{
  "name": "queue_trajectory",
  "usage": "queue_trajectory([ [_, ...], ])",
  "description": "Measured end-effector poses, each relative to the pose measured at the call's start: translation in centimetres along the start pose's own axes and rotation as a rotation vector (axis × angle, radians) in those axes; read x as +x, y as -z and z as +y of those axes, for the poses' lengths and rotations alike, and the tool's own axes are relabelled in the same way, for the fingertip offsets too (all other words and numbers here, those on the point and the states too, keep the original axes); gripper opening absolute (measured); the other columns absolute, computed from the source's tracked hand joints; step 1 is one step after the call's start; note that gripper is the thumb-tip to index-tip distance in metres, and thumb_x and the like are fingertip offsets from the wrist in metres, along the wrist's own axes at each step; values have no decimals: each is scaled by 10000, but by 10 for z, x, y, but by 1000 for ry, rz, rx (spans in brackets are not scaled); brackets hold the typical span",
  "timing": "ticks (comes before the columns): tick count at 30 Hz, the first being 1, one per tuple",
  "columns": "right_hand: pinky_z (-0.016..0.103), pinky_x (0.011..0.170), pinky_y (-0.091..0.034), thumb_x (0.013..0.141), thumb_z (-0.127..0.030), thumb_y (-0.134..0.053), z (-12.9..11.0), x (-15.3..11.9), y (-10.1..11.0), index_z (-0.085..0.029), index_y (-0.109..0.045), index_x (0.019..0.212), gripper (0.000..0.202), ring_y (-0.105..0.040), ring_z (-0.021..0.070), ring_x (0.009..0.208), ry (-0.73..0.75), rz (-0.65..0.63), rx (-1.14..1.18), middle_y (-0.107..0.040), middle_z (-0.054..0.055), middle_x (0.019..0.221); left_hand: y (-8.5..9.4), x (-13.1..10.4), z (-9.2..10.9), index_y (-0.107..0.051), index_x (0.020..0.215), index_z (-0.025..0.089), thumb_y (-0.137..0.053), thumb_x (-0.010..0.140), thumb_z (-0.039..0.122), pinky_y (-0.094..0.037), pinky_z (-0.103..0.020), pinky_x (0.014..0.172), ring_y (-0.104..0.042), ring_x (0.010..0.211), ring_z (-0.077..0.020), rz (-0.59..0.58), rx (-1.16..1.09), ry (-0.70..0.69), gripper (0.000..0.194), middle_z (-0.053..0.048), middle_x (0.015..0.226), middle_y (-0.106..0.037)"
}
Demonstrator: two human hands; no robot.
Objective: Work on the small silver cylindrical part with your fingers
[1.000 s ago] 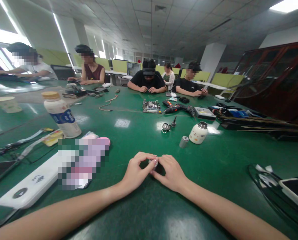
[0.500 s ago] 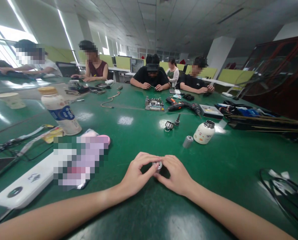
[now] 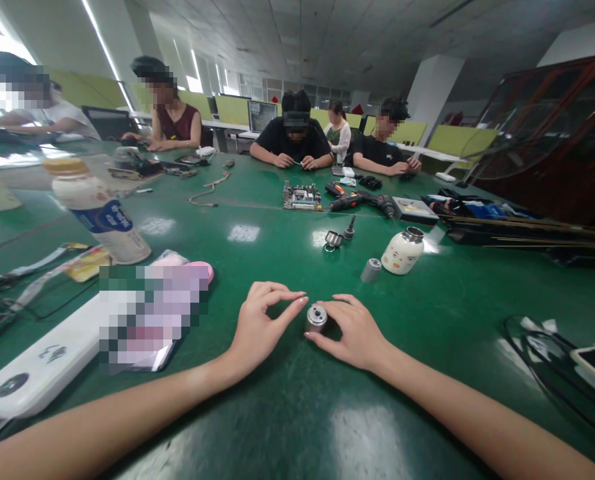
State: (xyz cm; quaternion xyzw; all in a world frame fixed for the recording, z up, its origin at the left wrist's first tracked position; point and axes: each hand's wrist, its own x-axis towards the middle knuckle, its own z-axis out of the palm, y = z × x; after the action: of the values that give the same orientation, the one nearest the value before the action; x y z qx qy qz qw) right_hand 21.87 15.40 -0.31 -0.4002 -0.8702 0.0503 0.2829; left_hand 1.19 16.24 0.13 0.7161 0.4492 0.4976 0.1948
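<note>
A short silver metal cylinder [image 3: 316,319] stands upright on the green tabletop, with a dark centre and small holes in its top face. My right hand [image 3: 354,333] grips it from the right, index finger at the far side and thumb at the near side. Just left of the cylinder hovers my left hand [image 3: 262,320], thumb and index fingertips pinched close together. Whatever may be between those fingertips is too small to make out. A similar silver cylinder [image 3: 372,270] stands farther back, beside a cream jar-like bottle [image 3: 403,252] with an open metal neck.
Farther off lie a small metal cup-like part [image 3: 333,240], a circuit board [image 3: 302,197] and power drills [image 3: 360,201]. To the left are a drink bottle [image 3: 100,217], a white power bank [image 3: 42,357] and a pink-purple item [image 3: 177,300]. Black cables [image 3: 542,363] lie right. Several people sit beyond.
My left hand has drawn back left from the cylinder, uncovering its top. My right hand keeps its hold at the right side. The view has shifted slightly.
</note>
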Motion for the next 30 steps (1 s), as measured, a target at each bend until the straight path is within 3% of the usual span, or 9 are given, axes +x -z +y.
queue_trajectory([
  [5,439,956,-488,869,-432,-647,6,-1,3,-169,-639,1050,319,-698,257,943,21,2,3,-745,106,1021,2,-1,-14,-806,855,373,-774,770,380,-395,-464,886,-485,935,-272,-141,304,129,91,-51,909,-640],
  [9,450,937,-498,875,-427,-643,5,-1,0,-141,-641,1091,359,-688,275,967,24,17,3,-736,129,1043,0,0,-13,-800,872,395,-762,782,392,-380,-493,905,-473,983,-288,-168,348,181,98,-54,961,-627],
  [14,456,949,-491,899,-449,-626,2,-1,-1,-152,-630,1118,369,-669,279,1013,21,-6,46,-725,125,1083,-1,0,-5,-794,959,336,-709,843,379,-430,-420,908,-542,961,-242,-47,61,62,150,-45,936,-668],
  [19,442,936,-499,919,-448,-608,-3,-1,-2,-161,-631,1094,337,-664,267,1032,30,-22,93,-721,126,1080,-7,-5,6,-799,940,286,-687,858,399,-488,-375,875,-611,915,-216,-122,-200,14,179,-52,914,-708],
  [24,437,920,-509,914,-439,-617,-3,-1,-3,-167,-619,1113,337,-666,263,1026,29,-28,108,-718,121,1078,-11,-5,11,-803,924,282,-692,855,392,-499,-368,856,-623,901,-217,-81,-272,-7,171,-52,878,-736],
  [30,448,937,-508,918,-414,-613,-1,-2,-4,-171,-614,1128,321,-659,265,1054,39,-13,116,-710,126,1116,-13,-6,9,-804,926,289,-704,848,352,-484,-400,908,-622,950,-228,-167,-248,25,141,-55,935,-730],
])
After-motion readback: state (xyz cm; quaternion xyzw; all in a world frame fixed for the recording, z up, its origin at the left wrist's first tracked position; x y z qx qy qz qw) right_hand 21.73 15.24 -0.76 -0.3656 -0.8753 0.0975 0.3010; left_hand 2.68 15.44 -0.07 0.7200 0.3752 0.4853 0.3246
